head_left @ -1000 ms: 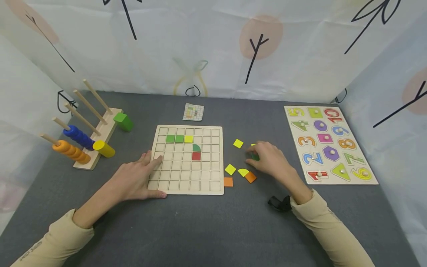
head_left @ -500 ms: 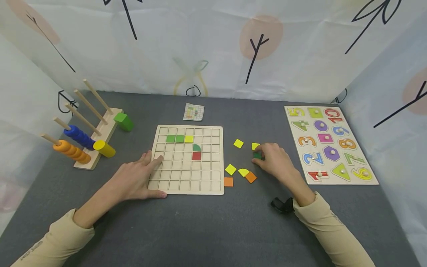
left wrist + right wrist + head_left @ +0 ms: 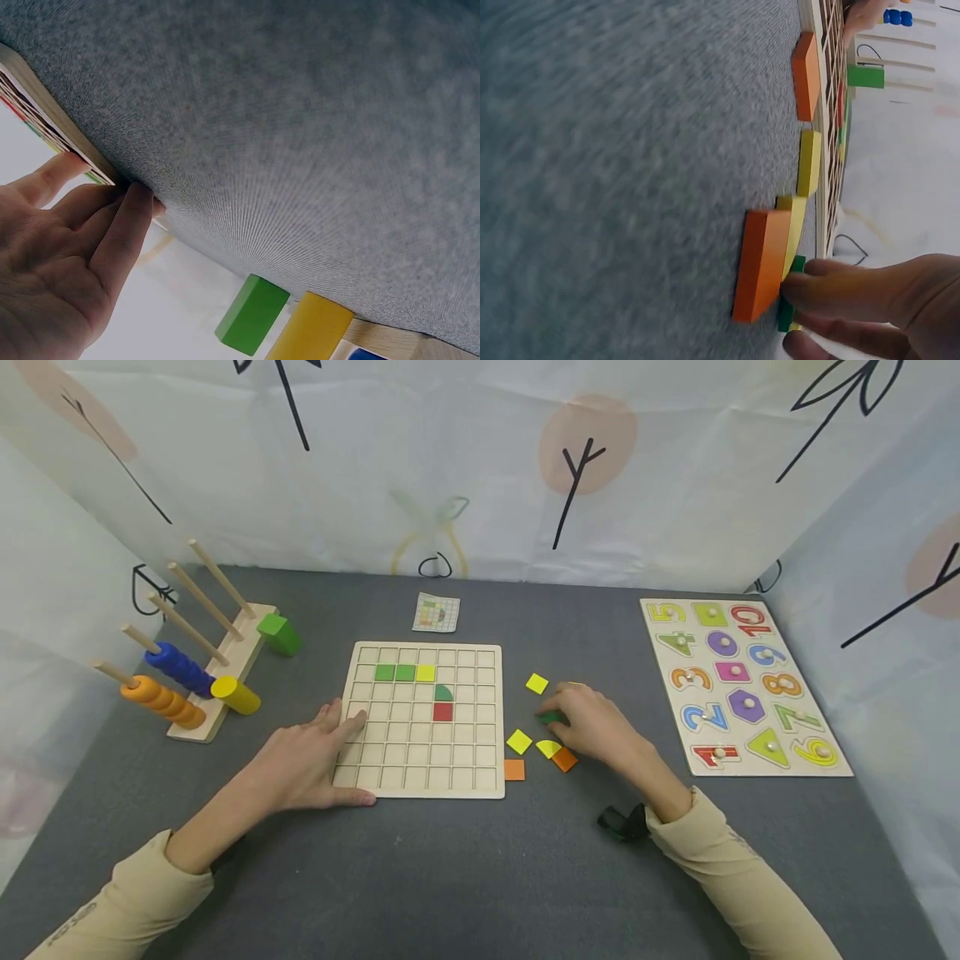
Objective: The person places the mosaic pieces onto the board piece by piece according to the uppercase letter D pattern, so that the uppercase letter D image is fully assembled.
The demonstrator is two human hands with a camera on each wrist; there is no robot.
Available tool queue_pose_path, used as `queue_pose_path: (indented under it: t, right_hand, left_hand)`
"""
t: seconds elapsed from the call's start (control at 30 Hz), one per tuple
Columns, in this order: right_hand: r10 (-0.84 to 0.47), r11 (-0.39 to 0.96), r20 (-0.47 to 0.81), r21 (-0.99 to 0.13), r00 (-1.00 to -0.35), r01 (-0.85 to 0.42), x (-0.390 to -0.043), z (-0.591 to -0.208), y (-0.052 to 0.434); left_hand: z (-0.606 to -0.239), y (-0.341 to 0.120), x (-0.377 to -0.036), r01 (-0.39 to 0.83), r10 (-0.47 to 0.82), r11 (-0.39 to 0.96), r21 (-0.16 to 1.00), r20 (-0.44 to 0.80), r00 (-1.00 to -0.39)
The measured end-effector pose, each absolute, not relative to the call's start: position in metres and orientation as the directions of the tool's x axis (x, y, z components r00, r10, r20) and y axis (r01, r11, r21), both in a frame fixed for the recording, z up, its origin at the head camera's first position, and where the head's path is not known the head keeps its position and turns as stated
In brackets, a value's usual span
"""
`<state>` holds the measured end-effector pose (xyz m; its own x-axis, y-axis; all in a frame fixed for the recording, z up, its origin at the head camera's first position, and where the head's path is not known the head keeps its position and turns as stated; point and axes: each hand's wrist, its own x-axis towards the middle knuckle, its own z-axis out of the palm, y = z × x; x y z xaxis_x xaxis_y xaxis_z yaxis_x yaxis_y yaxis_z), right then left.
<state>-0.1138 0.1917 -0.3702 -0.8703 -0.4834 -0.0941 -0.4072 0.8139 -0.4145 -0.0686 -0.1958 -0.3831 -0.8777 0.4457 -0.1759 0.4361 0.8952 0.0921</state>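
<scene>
we see a small dark green tile [image 3: 550,717] pinched at the fingertips of the right hand [image 3: 592,724], low over the grey surface [image 3: 480,860], just beside the yellow quarter-round [image 3: 547,747] and orange tile [image 3: 564,759].

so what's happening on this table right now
A person is working at a wooden grid board. The left hand rests flat on the board's left edge, while the right hand pinches a small green tile among loose yellow and orange tiles on the grey mat beside the board. The board already holds two green squares, a yellow one, a green quarter-round piece and a red square. A small pattern card lies behind the board.
</scene>
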Motion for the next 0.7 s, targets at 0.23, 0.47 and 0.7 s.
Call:
queue_pose_path:
  t: [0.23, 0.47, 0.7]
  right_hand:
    - [-0.529, 0.774, -0.015, -0.417, -0.848, -0.476, -0.1166, -0.3708, 0.1863]
    - [-0.442, 0.819, -0.046, -0.428, -0.896, -0.382, -0.1142, -0.3693, 0.1853]
    - [-0.475, 0.813, -0.09, -0.427, -0.875, -0.397, -0.1154, -0.3724, 0.1811]
  left_hand:
    - [-0.3829, -0.1958, -0.0686, 0.433, 0.443, 0.896, 0.094, -0.18, -0.878]
    - [-0.3829, -0.1961, -0.0683, 0.433, 0.443, 0.896, 0.094, -0.175, -0.879]
    - [-0.3839, -0.1963, -0.068, 0.437, 0.447, 0.894, 0.093, -0.17, -0.878]
